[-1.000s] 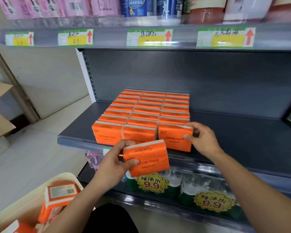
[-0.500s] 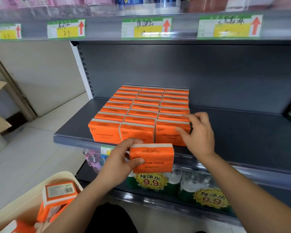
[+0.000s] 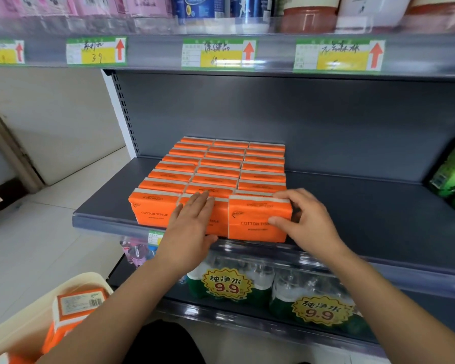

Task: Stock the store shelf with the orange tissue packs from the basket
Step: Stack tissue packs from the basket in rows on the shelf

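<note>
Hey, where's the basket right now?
In the head view's bottom left corner, the cream basket sits low beside the shelf, just left of the left forearm, with orange tissue packs inside.

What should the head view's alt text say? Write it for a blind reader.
Two hands touch the front row of orange tissue packs on a grey shelf: the left hand presses flat on the middle front pack, the right hand grips the right front pack. More packs wait in a cream basket at lower left.

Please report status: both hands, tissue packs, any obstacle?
Left hand flat on middle front pack. Right hand grips front right pack. More packs in basket. Nothing in the way.
</note>
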A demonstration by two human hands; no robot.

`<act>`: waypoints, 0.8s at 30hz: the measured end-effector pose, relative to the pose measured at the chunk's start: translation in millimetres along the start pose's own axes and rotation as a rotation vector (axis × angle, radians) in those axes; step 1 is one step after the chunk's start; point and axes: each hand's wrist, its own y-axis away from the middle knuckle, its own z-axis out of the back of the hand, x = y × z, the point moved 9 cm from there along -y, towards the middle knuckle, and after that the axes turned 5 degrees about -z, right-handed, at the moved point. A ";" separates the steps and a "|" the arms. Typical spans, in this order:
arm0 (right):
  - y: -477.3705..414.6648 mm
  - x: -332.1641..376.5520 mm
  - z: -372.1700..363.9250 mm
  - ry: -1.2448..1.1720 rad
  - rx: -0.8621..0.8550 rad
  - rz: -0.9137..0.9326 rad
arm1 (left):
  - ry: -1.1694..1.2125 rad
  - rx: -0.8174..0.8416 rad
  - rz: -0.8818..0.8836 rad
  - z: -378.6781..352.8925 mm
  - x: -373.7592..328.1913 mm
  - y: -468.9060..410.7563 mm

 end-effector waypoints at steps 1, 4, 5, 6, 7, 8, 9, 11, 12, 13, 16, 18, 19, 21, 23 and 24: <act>-1.5 -1.4 2.3 0.024 -0.018 -0.004 | -0.097 0.048 -0.003 -6.3 2.2 -1.8; -5.2 -5.4 5.5 0.070 -0.061 -0.010 | -0.223 0.112 -0.029 -16.2 4.6 -4.4; -5.8 -5.6 4.3 0.086 -0.059 -0.005 | -0.217 0.102 -0.038 -16.5 5.0 -5.0; -6.0 -5.7 2.0 0.112 -0.053 0.002 | -0.210 0.089 -0.046 -15.4 4.7 -5.4; -6.0 -6.1 -0.6 0.143 -0.052 0.011 | -0.206 0.080 -0.052 -14.9 5.0 -5.3; -6.0 -6.7 -3.0 0.174 -0.060 0.020 | -0.205 0.077 -0.056 -14.5 5.1 -5.1; -5.8 -7.1 -4.9 0.202 -0.073 0.029 | -0.206 0.076 -0.057 -15.0 5.6 -4.9; -4.9 -7.4 -8.5 0.263 -0.105 0.047 | -0.204 0.079 -0.058 -14.8 5.9 -4.6; -4.5 -7.3 -10.0 0.299 -0.124 0.062 | -0.202 0.083 -0.059 -14.6 5.6 -4.6; -4.1 -7.1 -11.1 0.337 -0.144 0.080 | -0.201 0.090 -0.061 -15.0 5.5 -4.4; -2.1 -5.4 -12.8 0.447 -0.213 0.131 | -0.202 0.105 -0.063 -15.9 6.4 -4.2; -1.3 -3.1 -14.5 0.518 -0.243 0.163 | -0.201 0.103 -0.064 -15.4 6.7 -4.0; -1.5 -1.6 -15.3 0.546 -0.253 0.182 | -0.197 0.104 -0.063 -15.5 6.8 -3.8; -2.2 2.4 -17.3 0.588 -0.256 0.218 | -0.201 0.114 -0.059 -15.9 6.9 -3.6; -1.0 6.1 -22.3 0.628 -0.236 0.256 | -0.206 0.121 -0.054 -15.9 6.9 -3.9; 0.7 7.9 -25.6 0.657 -0.228 0.280 | -0.208 0.121 -0.052 -15.4 6.8 -4.2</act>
